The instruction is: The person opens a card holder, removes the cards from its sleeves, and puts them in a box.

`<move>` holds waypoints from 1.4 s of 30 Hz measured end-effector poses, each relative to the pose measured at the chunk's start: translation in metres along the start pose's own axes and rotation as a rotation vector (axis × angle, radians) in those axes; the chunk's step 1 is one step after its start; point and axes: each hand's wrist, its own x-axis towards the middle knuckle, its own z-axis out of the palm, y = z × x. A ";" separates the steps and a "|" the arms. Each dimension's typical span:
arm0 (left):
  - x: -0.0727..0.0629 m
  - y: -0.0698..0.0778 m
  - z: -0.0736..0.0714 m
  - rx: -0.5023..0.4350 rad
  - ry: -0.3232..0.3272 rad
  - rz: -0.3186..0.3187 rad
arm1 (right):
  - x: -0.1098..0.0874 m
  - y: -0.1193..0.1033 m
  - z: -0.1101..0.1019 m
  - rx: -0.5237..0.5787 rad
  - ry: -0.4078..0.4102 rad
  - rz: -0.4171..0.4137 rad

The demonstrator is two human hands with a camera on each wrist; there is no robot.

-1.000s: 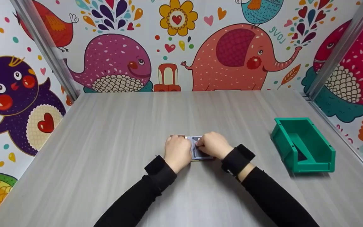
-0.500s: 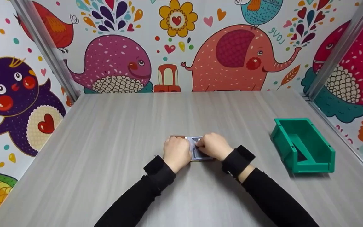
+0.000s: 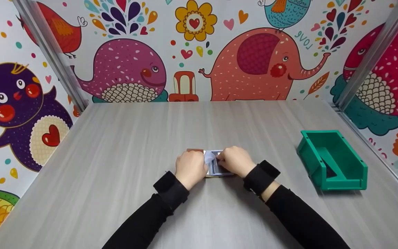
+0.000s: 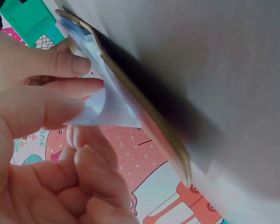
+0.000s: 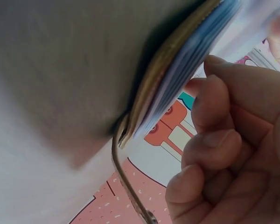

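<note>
A small card holder (image 3: pixel 216 169) with a brown cover and clear sleeves lies spread on the table. My left hand (image 3: pixel 191 168) covers much of its left half, and its thumb and fingers pinch a thin translucent sleeve (image 4: pixel 107 112) that stands up from the cover. On the other half, my right hand (image 3: pixel 236 161) has its thumb and forefinger at the sleeve stack (image 5: pixel 186 79), pinching there, with the remaining fingers curled. A thin strap (image 5: pixel 123 177) with a metal snap sticks out from the cover in the right wrist view.
To the right stands a green bin (image 3: pixel 344 183) with a dark flat piece (image 3: pixel 329 170) inside. Cartoon-printed panels wall in the table (image 3: pixel 133 138) at the back and sides, with metal posts at the corners.
My left hand has drawn slightly to the left and toward me, and a raised sleeve now shows between the hands. My right hand has hardly moved.
</note>
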 end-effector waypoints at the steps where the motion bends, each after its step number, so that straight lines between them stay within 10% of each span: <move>1: 0.000 -0.001 -0.001 -0.003 0.006 -0.001 | 0.000 0.000 0.000 -0.002 0.002 -0.003; 20: -0.001 -0.020 -0.011 -0.059 -0.045 -0.089 | 0.000 0.000 -0.001 0.005 -0.045 0.029; 42: 0.004 -0.030 -0.006 0.002 -0.251 -0.203 | -0.001 -0.001 -0.003 0.004 -0.042 -0.004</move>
